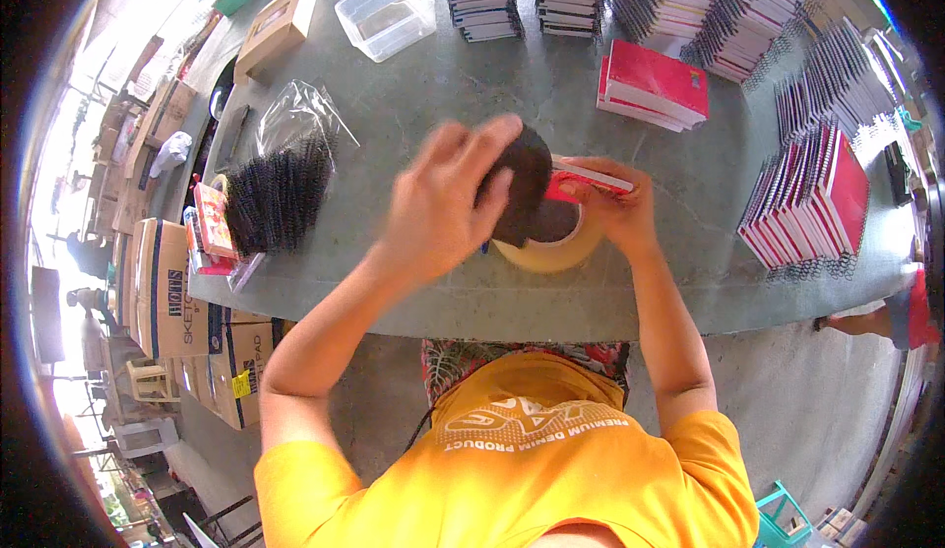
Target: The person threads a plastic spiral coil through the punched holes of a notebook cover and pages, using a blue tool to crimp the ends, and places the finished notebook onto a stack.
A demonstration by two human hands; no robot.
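Left hand grips a dark pad, fingers curled round it, over the tape roll. Right hand pinches a red notebook there (blurry). Finished stacks sit at 3 o'clock, loose black coils at 9 remain.

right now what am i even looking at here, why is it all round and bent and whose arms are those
This is one picture from a wide fisheye camera worn on a person's head, looking down. That lens bends straight lines toward the rim, which is why the table looks curved. The arms coming up from below belong to the wearer, who is in a yellow shirt.

The left hand holds a dark, bunched thing over a roll of tan packing tape; what the dark thing is, I cannot tell. The right hand grips a small red and white booklet beside the roll.

Around them lie stacks of spiral notebooks, two red books, a clear plastic tub, a cardboard box and a bag of black binding coils.
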